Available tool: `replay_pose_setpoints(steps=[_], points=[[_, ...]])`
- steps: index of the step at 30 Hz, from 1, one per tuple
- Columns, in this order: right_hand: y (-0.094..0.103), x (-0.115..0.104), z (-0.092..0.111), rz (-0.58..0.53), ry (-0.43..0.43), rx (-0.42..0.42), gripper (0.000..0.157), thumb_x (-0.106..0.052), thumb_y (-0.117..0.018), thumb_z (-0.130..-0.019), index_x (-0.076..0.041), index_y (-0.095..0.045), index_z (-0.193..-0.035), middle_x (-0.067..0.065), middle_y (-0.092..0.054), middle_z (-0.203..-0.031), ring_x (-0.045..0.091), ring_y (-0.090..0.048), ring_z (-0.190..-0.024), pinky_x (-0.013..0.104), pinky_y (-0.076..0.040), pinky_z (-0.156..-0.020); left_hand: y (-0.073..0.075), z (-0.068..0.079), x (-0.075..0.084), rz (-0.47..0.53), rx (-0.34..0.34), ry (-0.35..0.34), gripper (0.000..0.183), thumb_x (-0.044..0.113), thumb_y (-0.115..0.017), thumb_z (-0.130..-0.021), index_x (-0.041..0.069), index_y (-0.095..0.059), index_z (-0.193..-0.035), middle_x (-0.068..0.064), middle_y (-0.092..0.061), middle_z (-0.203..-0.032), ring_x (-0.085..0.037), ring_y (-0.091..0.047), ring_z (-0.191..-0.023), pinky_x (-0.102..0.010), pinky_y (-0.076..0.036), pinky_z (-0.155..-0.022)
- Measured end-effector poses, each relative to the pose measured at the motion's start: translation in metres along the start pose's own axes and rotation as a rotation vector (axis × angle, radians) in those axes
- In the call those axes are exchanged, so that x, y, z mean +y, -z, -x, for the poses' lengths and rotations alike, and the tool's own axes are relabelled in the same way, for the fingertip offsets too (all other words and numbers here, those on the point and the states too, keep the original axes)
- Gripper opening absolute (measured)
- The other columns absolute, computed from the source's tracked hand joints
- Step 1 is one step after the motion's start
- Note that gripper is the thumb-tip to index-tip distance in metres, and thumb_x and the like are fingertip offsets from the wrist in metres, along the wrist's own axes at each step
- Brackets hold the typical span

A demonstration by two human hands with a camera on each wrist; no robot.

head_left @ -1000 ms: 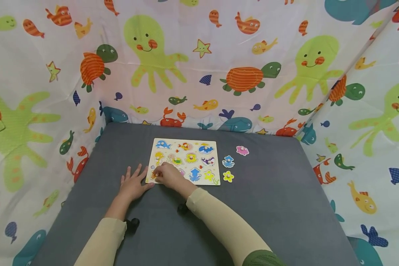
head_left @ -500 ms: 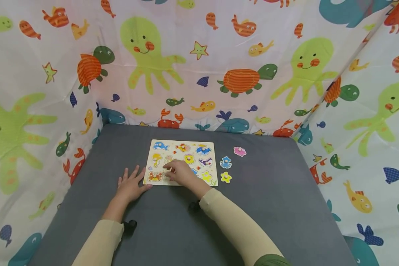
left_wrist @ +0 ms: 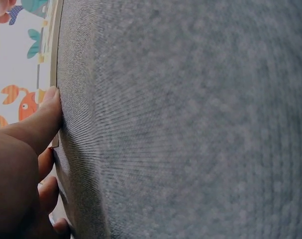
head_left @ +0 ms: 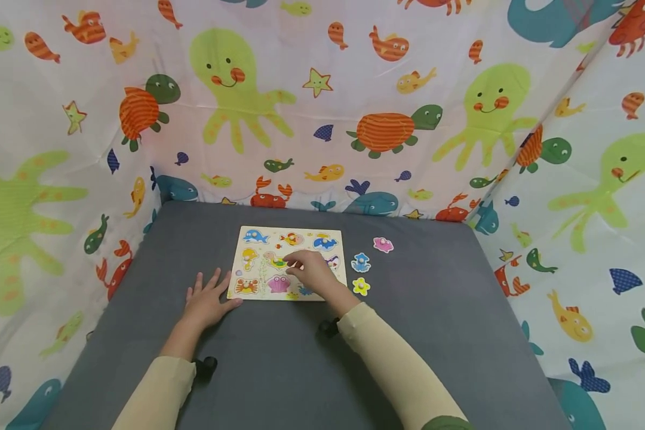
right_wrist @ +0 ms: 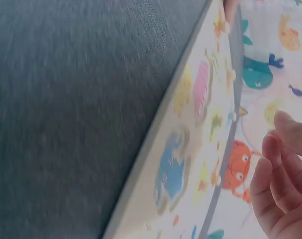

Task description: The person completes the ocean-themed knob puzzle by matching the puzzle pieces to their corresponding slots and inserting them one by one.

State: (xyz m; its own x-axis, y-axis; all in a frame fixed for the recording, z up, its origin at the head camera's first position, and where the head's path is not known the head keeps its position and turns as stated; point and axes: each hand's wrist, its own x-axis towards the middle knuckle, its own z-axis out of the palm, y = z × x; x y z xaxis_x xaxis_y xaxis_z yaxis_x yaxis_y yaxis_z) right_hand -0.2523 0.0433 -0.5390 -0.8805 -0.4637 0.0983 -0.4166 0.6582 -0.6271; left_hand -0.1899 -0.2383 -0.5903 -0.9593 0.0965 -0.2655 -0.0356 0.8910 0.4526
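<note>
A wooden peg puzzle board (head_left: 252,229) with sea animal shapes lies on the grey table in the head view. My left hand (head_left: 205,304) rests at its lower left corner, fingers spread. In the left wrist view the thumb (left_wrist: 47,112) touches the board's edge. My right hand (head_left: 314,275) hovers over the board's right half, fingers loosely bent, hiding some shapes. Nothing shows between its fingertips in the right wrist view. An orange crab (head_left: 246,286) and a pink shell (head_left: 279,283) show along the board's near side.
Right of the board lie three loose pieces: a yellow starfish (head_left: 361,286), a blue sea animal (head_left: 361,263) and a pink fish (head_left: 383,245). A curtain (head_left: 301,65) printed with sea animals rises around the grey table (head_left: 435,310).
My right hand has let go of the crab piece, lifted off the lower left of the board and moved right across it. The left hand stays at the corner.
</note>
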Motion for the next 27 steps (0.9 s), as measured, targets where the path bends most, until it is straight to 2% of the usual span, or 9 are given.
replay_pose_setpoints(steps=[3,15,22,27], points=[[0.007,0.006,0.0,-0.015,-0.019,0.027,0.028,-0.012,-0.074,-0.093,-0.006,-0.074,-0.121,0.008,-0.076,-0.109,0.017,-0.069,-0.09,0.03,-0.057,-0.078,0.001,0.001,-0.002,0.0,0.0,0.004,0.088,0.052,-0.064,-0.095,0.012,-0.022,-0.162,-0.02,-0.009,-0.169,-0.055,0.009,-0.151,-0.075,0.0,-0.116],[0.041,0.04,0.007,-0.003,-0.101,0.171,0.025,-0.013,-0.074,-0.093,-0.009,-0.075,-0.117,0.006,-0.075,-0.102,0.021,-0.071,-0.093,0.028,-0.058,-0.07,0.003,0.002,-0.004,0.02,0.002,0.008,0.088,0.051,-0.064,-0.096,0.011,-0.022,-0.161,-0.02,-0.008,-0.169,-0.054,0.01,-0.151,-0.076,0.002,-0.115],[0.058,0.054,0.015,-0.046,-0.203,0.199,0.025,-0.015,-0.073,-0.095,-0.01,-0.074,-0.119,0.006,-0.074,-0.105,0.022,-0.07,-0.094,0.034,-0.06,-0.077,0.001,0.001,-0.003,0.03,-0.014,0.01,0.087,0.05,-0.063,-0.097,0.011,-0.02,-0.162,-0.02,-0.007,-0.169,-0.054,0.012,-0.15,-0.076,0.004,-0.115],[0.072,0.074,0.023,-0.066,-0.264,0.229,0.027,-0.017,-0.071,-0.096,-0.007,-0.073,-0.121,0.008,-0.074,-0.108,0.023,-0.069,-0.096,0.038,-0.06,-0.083,-0.001,0.0,-0.001,0.026,-0.018,0.006,0.087,0.051,-0.062,-0.097,0.012,-0.02,-0.162,-0.019,-0.006,-0.169,-0.054,0.013,-0.15,-0.076,0.004,-0.115]])
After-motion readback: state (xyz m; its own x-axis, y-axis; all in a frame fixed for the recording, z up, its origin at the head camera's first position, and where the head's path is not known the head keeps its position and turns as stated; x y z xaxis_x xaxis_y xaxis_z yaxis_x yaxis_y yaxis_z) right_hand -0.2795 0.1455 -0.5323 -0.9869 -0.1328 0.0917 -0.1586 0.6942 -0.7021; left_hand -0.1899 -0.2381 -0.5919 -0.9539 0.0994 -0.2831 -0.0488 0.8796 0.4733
